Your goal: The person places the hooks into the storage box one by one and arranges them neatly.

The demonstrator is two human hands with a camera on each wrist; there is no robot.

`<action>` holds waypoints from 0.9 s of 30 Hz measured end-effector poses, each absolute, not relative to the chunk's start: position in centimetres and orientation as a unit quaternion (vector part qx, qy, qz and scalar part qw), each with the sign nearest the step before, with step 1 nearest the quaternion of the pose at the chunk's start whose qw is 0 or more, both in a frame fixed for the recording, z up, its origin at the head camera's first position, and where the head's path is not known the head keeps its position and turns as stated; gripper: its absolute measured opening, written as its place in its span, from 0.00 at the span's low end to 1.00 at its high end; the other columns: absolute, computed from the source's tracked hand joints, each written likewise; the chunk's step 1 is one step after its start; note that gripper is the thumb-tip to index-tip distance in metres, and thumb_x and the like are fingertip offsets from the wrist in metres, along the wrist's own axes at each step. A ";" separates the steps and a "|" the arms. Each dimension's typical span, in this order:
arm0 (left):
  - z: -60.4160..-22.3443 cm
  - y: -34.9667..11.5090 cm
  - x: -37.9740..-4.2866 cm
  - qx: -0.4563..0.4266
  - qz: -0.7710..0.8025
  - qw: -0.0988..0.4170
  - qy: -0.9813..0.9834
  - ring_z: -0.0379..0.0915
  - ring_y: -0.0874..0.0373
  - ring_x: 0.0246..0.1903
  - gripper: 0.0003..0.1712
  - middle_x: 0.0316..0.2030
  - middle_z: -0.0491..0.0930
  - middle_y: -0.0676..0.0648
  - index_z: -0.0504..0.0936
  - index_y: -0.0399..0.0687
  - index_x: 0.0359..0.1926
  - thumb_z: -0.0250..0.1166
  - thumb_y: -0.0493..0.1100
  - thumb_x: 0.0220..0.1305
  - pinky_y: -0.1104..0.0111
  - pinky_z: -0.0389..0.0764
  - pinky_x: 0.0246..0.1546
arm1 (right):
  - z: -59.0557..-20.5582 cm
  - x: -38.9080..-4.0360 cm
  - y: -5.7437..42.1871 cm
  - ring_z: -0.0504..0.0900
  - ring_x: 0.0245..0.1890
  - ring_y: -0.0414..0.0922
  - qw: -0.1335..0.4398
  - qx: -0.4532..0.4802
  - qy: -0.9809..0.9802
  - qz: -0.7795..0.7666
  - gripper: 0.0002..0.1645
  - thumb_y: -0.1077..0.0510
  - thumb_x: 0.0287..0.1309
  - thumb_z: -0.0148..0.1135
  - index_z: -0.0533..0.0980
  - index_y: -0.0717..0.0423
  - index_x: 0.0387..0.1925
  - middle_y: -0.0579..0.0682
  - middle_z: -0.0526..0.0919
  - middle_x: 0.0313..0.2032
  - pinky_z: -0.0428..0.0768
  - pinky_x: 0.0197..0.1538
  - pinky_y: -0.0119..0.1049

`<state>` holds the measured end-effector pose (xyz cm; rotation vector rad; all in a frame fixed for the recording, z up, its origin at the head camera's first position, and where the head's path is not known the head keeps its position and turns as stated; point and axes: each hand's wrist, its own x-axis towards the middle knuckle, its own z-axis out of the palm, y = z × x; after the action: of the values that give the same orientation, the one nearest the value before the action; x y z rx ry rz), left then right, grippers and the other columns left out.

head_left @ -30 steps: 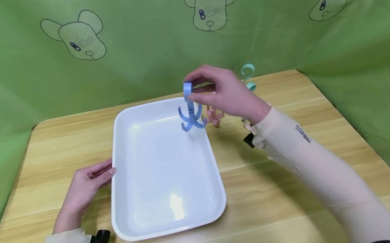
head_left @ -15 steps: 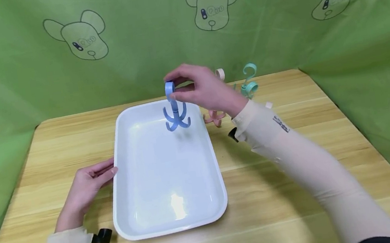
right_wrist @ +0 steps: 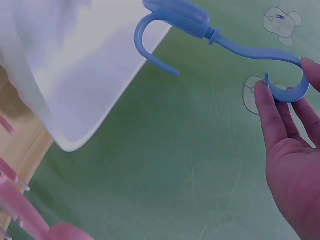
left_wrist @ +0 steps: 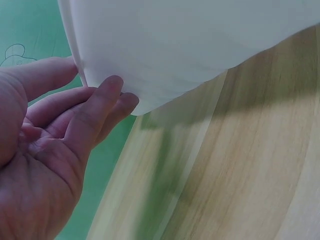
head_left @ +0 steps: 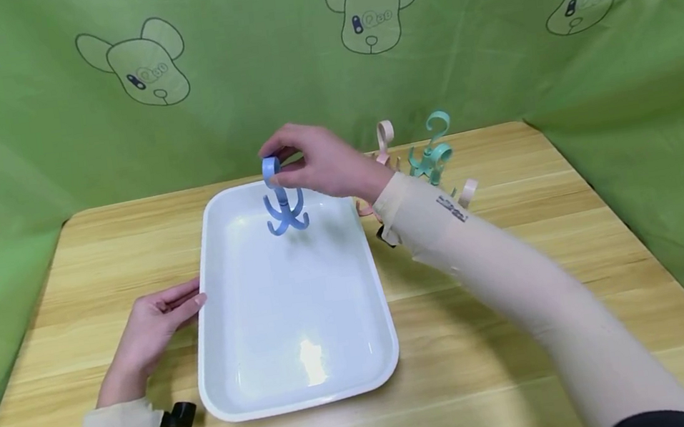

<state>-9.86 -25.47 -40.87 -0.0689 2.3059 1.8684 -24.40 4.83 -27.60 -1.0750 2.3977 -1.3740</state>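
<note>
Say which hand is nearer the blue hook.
Right. The right hand pinches the blue hook by its top; the left hand is farther, at the left edge of the tray.

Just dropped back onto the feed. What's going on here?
A person's right hand pinches the curled top of a blue hook, holding it upright over the far end of a white tray. The left hand holds the tray's left edge. Pink hooks and green hooks, partly hidden, are on the wooden table to the tray's right.
</note>
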 end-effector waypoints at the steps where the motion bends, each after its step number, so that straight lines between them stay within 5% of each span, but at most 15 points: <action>1: -40.9 -25.5 -9.8 -0.023 0.627 0.086 0.774 0.80 0.63 0.46 0.32 0.58 0.73 0.30 0.70 0.26 0.63 0.65 0.45 0.68 0.66 0.81 0.47 | -27.7 -24.5 4.6 0.77 0.51 0.43 0.092 -0.362 0.808 -0.456 0.21 0.66 0.60 0.67 0.75 0.64 0.54 0.49 0.76 0.48 0.77 0.52 0.26; 27: -40.7 -25.6 -9.9 -0.022 0.629 0.097 0.771 0.79 0.62 0.48 0.32 0.60 0.72 0.31 0.71 0.27 0.63 0.66 0.45 0.68 0.64 0.81 0.47 | -30.8 -25.8 -0.2 0.78 0.49 0.42 0.143 -0.393 0.840 -0.347 0.18 0.63 0.61 0.67 0.75 0.64 0.51 0.49 0.78 0.45 0.77 0.49 0.25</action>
<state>-9.88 -25.57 -40.72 -0.0638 2.2843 1.8626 -25.80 -0.19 -30.84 -1.1328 2.4214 -0.9994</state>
